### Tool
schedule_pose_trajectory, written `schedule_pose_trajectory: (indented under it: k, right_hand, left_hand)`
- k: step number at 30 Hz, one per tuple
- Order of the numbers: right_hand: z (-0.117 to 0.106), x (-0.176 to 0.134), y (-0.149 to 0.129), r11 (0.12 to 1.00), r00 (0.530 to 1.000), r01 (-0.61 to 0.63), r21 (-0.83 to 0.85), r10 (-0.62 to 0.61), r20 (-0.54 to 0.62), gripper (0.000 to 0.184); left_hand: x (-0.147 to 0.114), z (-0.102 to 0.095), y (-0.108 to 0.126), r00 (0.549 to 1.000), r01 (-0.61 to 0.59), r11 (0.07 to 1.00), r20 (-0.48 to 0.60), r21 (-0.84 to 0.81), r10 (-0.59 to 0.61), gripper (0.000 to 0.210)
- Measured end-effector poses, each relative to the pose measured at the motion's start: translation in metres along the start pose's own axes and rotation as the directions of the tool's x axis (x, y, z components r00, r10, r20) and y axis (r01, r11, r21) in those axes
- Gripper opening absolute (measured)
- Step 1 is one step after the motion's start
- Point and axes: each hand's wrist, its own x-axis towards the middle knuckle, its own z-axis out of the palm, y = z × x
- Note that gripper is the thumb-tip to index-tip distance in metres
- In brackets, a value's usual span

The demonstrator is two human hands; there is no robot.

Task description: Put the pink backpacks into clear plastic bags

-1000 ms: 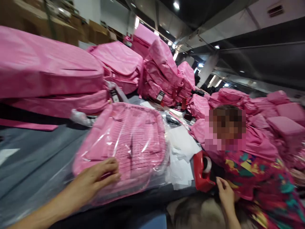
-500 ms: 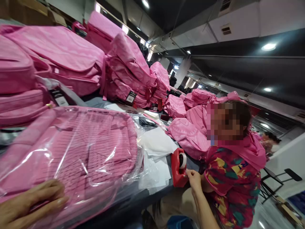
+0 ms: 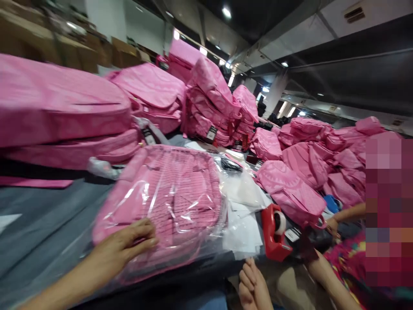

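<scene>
A pink backpack [image 3: 193, 189] lies on the table inside a clear plastic bag [image 3: 146, 189]. My left hand [image 3: 135, 239] lies on the near left part of this bag, fingers bent and pressed together on the plastic, thumb stretched alongside. Low in the picture, my right hand [image 3: 253, 282] is closed in a pinch just left of and below a red tape dispenser [image 3: 272, 245], apart from it. A small piece of tape appears to be at its fingertips, though the strip hardly shows. The dispenser carries a white tape roll [image 3: 280, 224].
White papers and clear plastic sheets [image 3: 243, 232] lie between bag and dispenser. Pink backpacks [image 3: 64, 103] are piled at left and behind, with another backpack [image 3: 287, 189] beyond the dispenser. At right, a co-worker's hands [image 3: 332, 226] work near a blue tape roll [image 3: 332, 202].
The view has swung left, so everything sits further right. My right hand has come away from the tape dispenser towards me. My left hand stays on the bagged backpack.
</scene>
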Motion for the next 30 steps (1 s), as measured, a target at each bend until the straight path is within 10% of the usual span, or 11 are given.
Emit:
schedule_pose_trajectory:
  k: [3, 6, 12, 16, 22, 26, 30]
  right_hand:
    - [0.049, -0.008, -0.039, 1.0, 0.925, -0.03, -0.005, 0.03, 0.378, 0.056]
    - [0.096, 0.005, -0.096, 0.909, 0.764, 0.249, -0.333, 0.027, 0.645, 0.058]
    - [0.187, 0.059, -0.141, 0.255, 0.465, 0.805, -0.535, 0.287, 0.838, 0.031]
    - [0.211, 0.094, -0.128, -0.016, 0.547, 0.822, -0.569, 0.296, 0.783, 0.016]
    - [0.192, 0.122, -0.13, 0.041, 0.779, 0.615, -0.788, 0.123, 0.615, 0.035]
    - [0.178, 0.093, -0.124, 0.078, 0.728, 0.685, -0.725, -0.128, 0.674, 0.024]
    - [0.189, 0.07, -0.102, 0.015, 0.68, 0.731, -0.683, 0.08, 0.729, 0.033]
  left_hand:
    - [-0.004, -0.01, 0.029, 0.987, -0.051, 0.993, 0.145, -0.108, 0.067, 0.041]
    - [-0.004, -0.014, 0.039, 0.989, -0.017, 0.992, 0.143, -0.125, 0.035, 0.034]
    - [-0.005, -0.012, 0.038, 0.993, 0.02, 0.988, 0.117, -0.15, -0.002, 0.023]
    - [-0.005, -0.011, 0.039, 0.993, 0.021, 0.989, 0.119, -0.146, -0.003, 0.022]
    - [-0.002, -0.012, 0.033, 0.988, -0.006, 0.992, 0.152, -0.127, 0.026, 0.024]
    - [0.0, -0.012, 0.031, 0.988, -0.005, 0.991, 0.151, -0.132, 0.025, 0.024]
    - [-0.004, -0.011, 0.036, 0.991, -0.015, 0.997, 0.131, -0.071, 0.024, 0.025]
